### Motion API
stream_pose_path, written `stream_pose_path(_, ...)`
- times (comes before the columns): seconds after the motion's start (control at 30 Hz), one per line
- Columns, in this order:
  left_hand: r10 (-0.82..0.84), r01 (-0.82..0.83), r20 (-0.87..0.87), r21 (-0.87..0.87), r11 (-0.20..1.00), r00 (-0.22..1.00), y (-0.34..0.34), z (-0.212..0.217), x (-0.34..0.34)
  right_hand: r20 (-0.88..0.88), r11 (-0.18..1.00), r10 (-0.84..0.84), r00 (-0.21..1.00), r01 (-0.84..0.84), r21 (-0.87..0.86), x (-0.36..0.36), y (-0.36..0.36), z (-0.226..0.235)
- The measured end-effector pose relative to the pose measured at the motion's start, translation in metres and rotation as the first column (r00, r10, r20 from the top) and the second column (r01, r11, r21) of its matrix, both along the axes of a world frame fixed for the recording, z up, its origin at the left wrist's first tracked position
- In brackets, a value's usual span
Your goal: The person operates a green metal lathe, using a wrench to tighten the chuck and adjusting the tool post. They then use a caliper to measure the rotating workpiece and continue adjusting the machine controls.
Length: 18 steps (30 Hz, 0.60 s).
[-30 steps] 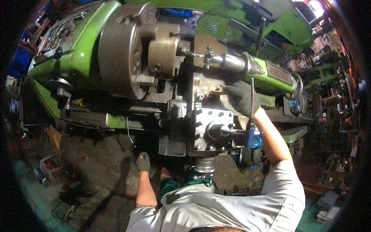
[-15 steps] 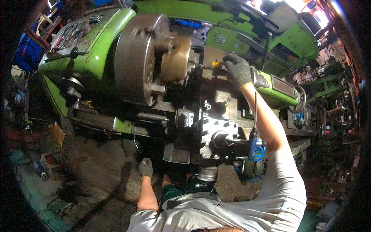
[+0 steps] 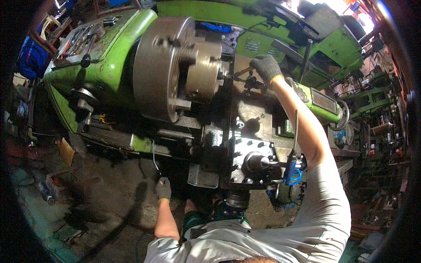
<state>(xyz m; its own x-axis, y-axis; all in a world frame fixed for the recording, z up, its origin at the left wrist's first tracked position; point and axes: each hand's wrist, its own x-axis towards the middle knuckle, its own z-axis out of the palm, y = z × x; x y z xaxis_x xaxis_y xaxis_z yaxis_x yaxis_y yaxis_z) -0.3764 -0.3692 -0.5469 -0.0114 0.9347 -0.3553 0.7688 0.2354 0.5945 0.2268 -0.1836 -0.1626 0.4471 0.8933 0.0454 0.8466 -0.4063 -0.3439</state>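
Observation:
My right hand [image 3: 267, 69], in a dark grey work glove, reaches over the lathe with its fingers closed around a slim yellow-brown stick-like tool [image 3: 242, 72]. The tool's far end points left at the face of a brass-coloured round workpiece [image 3: 202, 72], close to a dark tool fitting [image 3: 253, 83]. A large steel chuck [image 3: 153, 70] holds the workpiece, and both are smeared by spinning. Low on the left, my gloved left hand [image 3: 163, 189] is curled closed just below the end of a bent metal rod [image 3: 155, 160]. Whether it grips the rod's end is hidden.
A square tool post block with bolts and a handle [image 3: 252, 161] stands in front of me. Beside it hangs a blue air gun [image 3: 290, 168] with coiled hose. Hand tools [image 3: 85, 41] lie on the green headstock [image 3: 112, 57]. A handwheel [image 3: 344, 115] is at right.
My right hand has shifted slightly up, and the tool in it now slants down toward the workpiece. The chuck and workpiece have turned. My left hand stays nearly where it was.

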Motion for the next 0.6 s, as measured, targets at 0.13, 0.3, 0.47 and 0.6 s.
stream_pose_path(0.13,0.079,-0.083,0.127,0.03,0.996,0.989,0.01,-0.022,-0.004,-0.019,0.957,-0.034,0.999,0.038,0.287,-0.044,-0.044,0.016)
stream_pose_path(0.3,0.186,-0.142,-0.255,0.179,0.973,0.949,0.032,0.003,0.015,-0.159,0.918,-0.005,0.987,0.067,0.392,-0.069,-0.089,-0.017)
stream_pose_path(0.47,-0.261,0.106,-0.613,-0.277,0.955,0.746,0.079,-0.048,0.024,0.319,0.901,0.17,0.933,-0.278,0.333,-0.07,-0.12,-0.031)
stream_pose_path(0.6,-0.157,0.057,-0.516,-0.204,0.977,0.842,0.082,-0.23,-0.029,0.478,0.87,0.288,0.83,-0.435,0.231,-0.073,-0.135,-0.021)
